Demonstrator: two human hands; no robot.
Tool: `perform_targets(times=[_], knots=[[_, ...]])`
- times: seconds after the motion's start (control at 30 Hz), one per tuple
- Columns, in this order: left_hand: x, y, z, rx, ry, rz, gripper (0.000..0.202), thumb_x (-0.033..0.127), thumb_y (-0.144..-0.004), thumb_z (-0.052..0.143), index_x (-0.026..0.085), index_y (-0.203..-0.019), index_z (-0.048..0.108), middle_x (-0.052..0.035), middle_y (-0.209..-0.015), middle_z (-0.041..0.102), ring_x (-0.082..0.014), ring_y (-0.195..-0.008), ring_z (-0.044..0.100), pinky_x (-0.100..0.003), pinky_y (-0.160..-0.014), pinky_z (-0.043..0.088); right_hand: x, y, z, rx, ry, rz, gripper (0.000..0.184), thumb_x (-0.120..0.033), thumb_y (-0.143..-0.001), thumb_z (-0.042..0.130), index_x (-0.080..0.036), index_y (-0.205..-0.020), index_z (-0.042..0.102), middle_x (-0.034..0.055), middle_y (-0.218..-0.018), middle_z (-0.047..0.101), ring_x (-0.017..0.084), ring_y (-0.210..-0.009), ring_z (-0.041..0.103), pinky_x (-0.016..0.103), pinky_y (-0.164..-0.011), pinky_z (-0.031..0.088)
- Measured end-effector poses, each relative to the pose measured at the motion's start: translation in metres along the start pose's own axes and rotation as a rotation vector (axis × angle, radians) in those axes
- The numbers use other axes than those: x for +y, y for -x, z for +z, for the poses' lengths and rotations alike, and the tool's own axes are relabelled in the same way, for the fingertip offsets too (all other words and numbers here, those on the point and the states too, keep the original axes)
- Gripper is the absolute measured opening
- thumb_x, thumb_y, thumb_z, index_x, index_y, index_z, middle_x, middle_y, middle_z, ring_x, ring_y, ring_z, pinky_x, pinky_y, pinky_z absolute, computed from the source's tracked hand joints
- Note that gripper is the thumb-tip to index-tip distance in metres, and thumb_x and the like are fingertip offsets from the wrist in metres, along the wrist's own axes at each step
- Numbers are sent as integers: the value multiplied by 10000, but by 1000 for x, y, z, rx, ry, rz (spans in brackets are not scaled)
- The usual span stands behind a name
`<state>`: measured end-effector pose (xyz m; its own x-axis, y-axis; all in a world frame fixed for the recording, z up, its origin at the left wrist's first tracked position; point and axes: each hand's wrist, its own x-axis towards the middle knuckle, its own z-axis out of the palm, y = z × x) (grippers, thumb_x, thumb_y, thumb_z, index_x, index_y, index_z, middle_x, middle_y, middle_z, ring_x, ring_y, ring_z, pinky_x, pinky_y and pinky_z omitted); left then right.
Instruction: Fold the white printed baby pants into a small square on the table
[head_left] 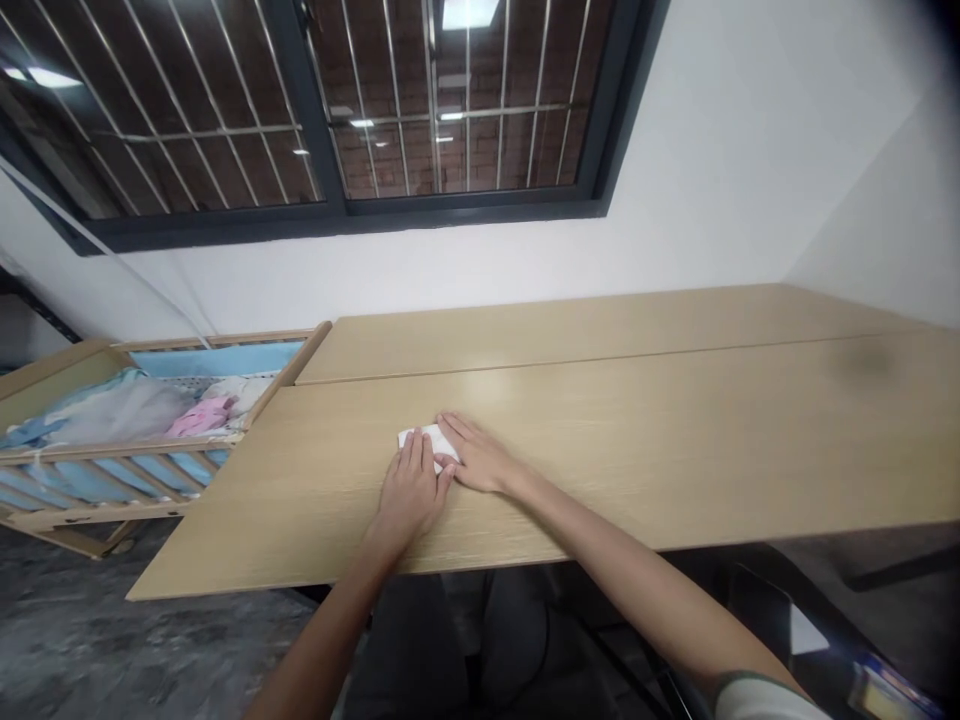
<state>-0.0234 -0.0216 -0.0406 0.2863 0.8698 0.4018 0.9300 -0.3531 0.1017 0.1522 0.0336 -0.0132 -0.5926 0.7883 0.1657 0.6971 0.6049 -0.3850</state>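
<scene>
A small white folded cloth (424,437) lies flat on the light wooden table (675,430), a little left of centre. My left hand (411,490) rests palm down with its fingers stretched onto the cloth's near edge. My right hand (474,455) lies flat beside it, fingers extended over the cloth's right side. Both hands press on the cloth and cover most of it; only its far left part shows.
A wooden baby cot (112,500) with blue lining and pink and white clothes inside stands against the table's left end. A barred window (330,110) fills the white wall behind. A dark chair shows under the table's front edge.
</scene>
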Motion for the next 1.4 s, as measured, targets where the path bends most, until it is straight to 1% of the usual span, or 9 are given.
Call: perform_targets(times=[0.07,0.17,0.4,0.6,0.7,0.87,0.97,1.17,1.4], knots=[[-1,1,-1,9,-40,0,692,484,-1050,268,-45,-1481,381,-305,-1554,385,-365,-1513,280,-502,-1160,375,0,1,-1,-16,-23,25,838,-647,-1020,293,-69,-1621,214,169,-1678,163,284,-1569,122,444,-1276,137],[-3,3,-1,25,-65,17,710,503,-1045,288,-45,-1491,363,-309,-1548,392,-364,-1504,303,-494,-1151,390,0,5,-3,-16,-43,33,875,-686,-1008,264,-77,-1630,174,157,-1685,118,286,-1572,105,446,-1277,125],[-11,6,-2,9,-61,58,699,471,-1036,350,-42,-1510,323,-301,-1548,399,-360,-1499,313,-479,-1136,415,3,22,-9,12,-90,130,951,-730,-982,278,-39,-1625,162,201,-1671,151,335,-1553,179,466,-1259,184],[-8,7,-1,36,-63,34,665,436,-1034,355,-25,-1512,326,-305,-1542,405,-359,-1491,332,-493,-1127,422,8,26,-6,60,-105,97,896,-710,-990,300,-91,-1629,188,193,-1670,189,336,-1547,203,484,-1251,193],[-8,7,-1,29,-70,40,664,438,-1033,361,-28,-1505,336,-305,-1541,405,-363,-1485,343,-491,-1122,429,9,27,-5,96,-106,84,868,-682,-994,350,-108,-1628,201,192,-1677,170,340,-1546,205,491,-1248,201],[-9,6,-3,19,-73,42,671,457,-1040,353,-31,-1500,346,-307,-1539,408,-365,-1485,341,-482,-1117,436,9,28,-5,168,-101,26,782,-587,-991,462,-134,-1604,288,187,-1680,175,340,-1539,222,491,-1231,241],[-9,6,-3,22,-65,42,681,463,-1039,363,-34,-1505,337,-312,-1532,414,-364,-1488,336,-474,-1120,434,9,28,-5,169,-81,-16,759,-558,-974,519,-151,-1588,337,181,-1679,187,344,-1532,233,504,-1222,249],[-9,6,-3,29,-63,43,679,476,-1040,353,-29,-1494,357,-314,-1523,425,-367,-1481,348,-476,-1110,443,8,28,-3,149,-14,-49,726,-565,-945,575,-237,-1567,396,120,-1681,220,369,-1539,174,583,-1208,200],[-10,6,-2,40,-69,48,676,477,-1043,333,-27,-1492,351,-310,-1520,431,-368,-1475,356,-482,-1097,451,6,29,-4,141,-1,-51,707,-563,-958,552,-228,-1562,404,130,-1664,269,348,-1533,204,573,-1205,193]])
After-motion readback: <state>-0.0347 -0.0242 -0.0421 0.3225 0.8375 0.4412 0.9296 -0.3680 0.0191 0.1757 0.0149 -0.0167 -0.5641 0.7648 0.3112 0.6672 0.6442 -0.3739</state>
